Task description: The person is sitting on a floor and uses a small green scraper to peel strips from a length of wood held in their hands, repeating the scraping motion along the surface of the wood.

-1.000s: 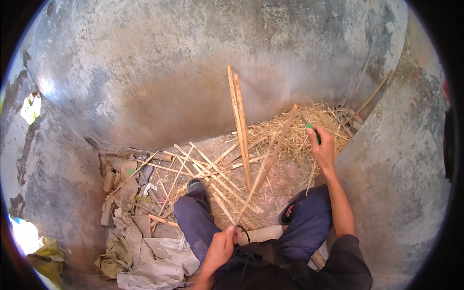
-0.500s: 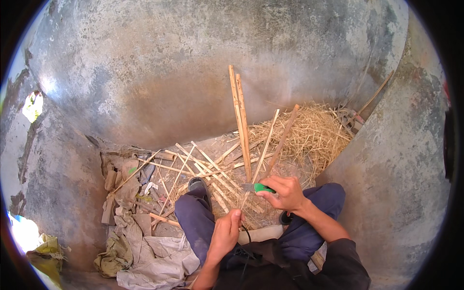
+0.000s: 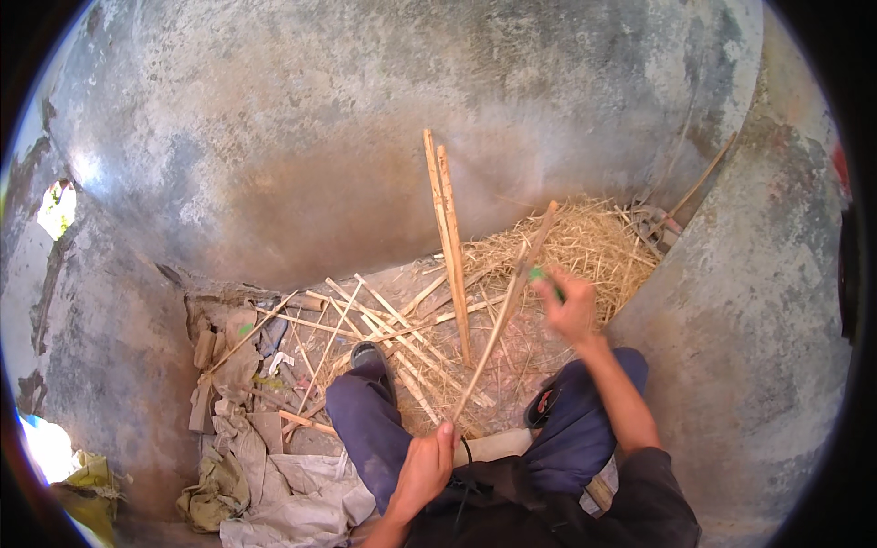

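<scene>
My left hand (image 3: 427, 464) is closed on the near end of a thin wooden stick (image 3: 486, 358), which slants up and away to the right. Gripped in my right hand (image 3: 573, 309) is a knife with a green handle (image 3: 536, 273), close to the stick's far end. Motion smears the knife, and I cannot tell whether its blade touches the stick. A darker brown stick (image 3: 545, 226) stands behind that far end. Just left of it, two taller split wooden strips (image 3: 449, 233) lean against the wall.
Pale wooden strips (image 3: 397, 321) lie crisscrossed on the floor beyond my left foot. A heap of straw-like shavings (image 3: 598, 251) rests against the far wall (image 3: 347, 119). Crumpled cloth sacking (image 3: 301, 489) lies at the lower left, near wood offcuts (image 3: 204, 352).
My right hand has moved the knife up and away along the stick, from near my left hand to the far end. The left hand stays nearly still.
</scene>
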{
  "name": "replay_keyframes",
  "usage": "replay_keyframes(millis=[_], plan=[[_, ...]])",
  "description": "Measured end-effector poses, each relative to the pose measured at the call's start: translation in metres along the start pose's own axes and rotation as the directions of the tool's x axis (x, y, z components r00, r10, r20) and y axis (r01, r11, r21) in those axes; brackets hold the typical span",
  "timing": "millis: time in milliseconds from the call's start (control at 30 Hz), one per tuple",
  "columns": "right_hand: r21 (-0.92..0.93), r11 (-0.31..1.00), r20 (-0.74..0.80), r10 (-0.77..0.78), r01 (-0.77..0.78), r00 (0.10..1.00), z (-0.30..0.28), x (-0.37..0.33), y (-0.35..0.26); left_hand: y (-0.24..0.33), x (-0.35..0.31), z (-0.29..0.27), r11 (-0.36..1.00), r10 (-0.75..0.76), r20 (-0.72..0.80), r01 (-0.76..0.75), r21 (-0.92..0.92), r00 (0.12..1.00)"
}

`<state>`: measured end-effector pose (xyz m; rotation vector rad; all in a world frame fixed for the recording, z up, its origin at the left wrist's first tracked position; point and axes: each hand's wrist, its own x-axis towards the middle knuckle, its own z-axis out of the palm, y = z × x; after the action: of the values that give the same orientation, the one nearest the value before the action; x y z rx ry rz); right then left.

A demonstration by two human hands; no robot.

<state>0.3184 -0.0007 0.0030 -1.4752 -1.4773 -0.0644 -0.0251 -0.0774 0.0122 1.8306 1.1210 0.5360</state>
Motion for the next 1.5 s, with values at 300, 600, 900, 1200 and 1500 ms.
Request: replay_keyframes(millis=[300,600,900,1200,1500], plan=[[0.254,0.902,0.183,0.309,-0.349,0.933,-0.034,0.032,0.002,-0.022,0.013,-0.011,1.0,-0.029,-0.111,0.029,0.003,0.993],[0.601,0.549,0.468,0.348,-0.581,0.812,0.008,0.003,-0.018,-0.015,0.036,-0.004,0.991,0.13,-0.135,-0.122,0.061,0.982],[0.652,0.48,0.463,0.361,-0.587,0.81,0.011,-0.003,-0.009,-0.017,0.044,-0.014,0.989,-0.009,0.019,0.012,-0.148,1.0],[0.703,0.41,0.476,0.336,-0.581,0.813,0.005,-0.004,-0.011,-0.015,0.045,-0.011,0.994,-0.055,-0.035,0.051,-0.094,0.998],[0.707,0.381,0.49,0.343,-0.595,0.802,0.007,-0.009,-0.013,-0.013,0.044,-0.008,0.999,0.053,-0.176,-0.052,0.01,0.983]])
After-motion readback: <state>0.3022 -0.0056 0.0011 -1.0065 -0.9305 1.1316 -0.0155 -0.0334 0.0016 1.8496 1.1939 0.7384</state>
